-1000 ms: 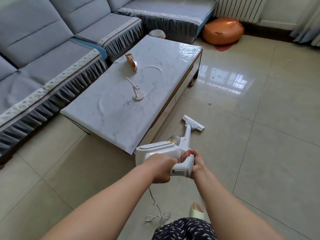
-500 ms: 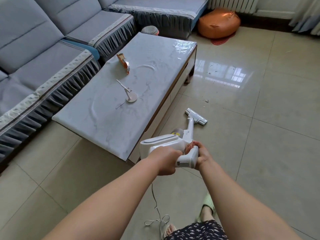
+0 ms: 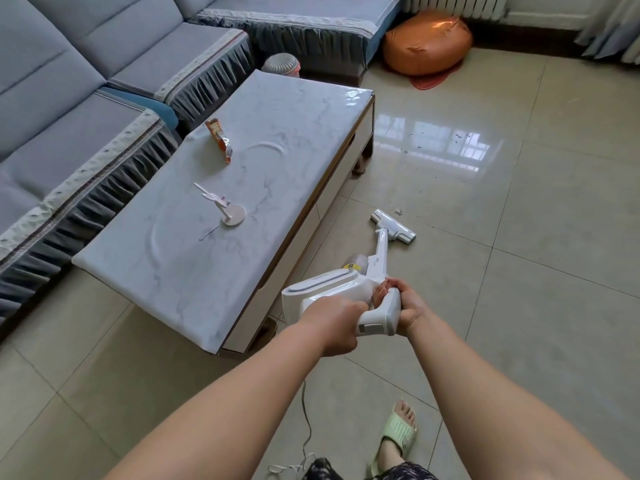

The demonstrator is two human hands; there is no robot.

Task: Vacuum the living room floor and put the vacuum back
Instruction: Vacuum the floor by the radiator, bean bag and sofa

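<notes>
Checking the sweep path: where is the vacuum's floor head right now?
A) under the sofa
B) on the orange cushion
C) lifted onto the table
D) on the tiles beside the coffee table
D: the floor head lies on the tile floor just right of the coffee table.

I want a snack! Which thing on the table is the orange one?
The crinkled orange snack wrapper on the marble-patterned coffee table, sofa side. The other thing, the white plastic stand with a round base, isn't orange.

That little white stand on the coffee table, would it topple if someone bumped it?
Probably, yes. The white stand has a long thin arm leaning out past its small round base, so it looks top-heavy. It seems to be light plastic, and the coffee table top looks glossy, so a nudge might slide it before tipping it.
</notes>
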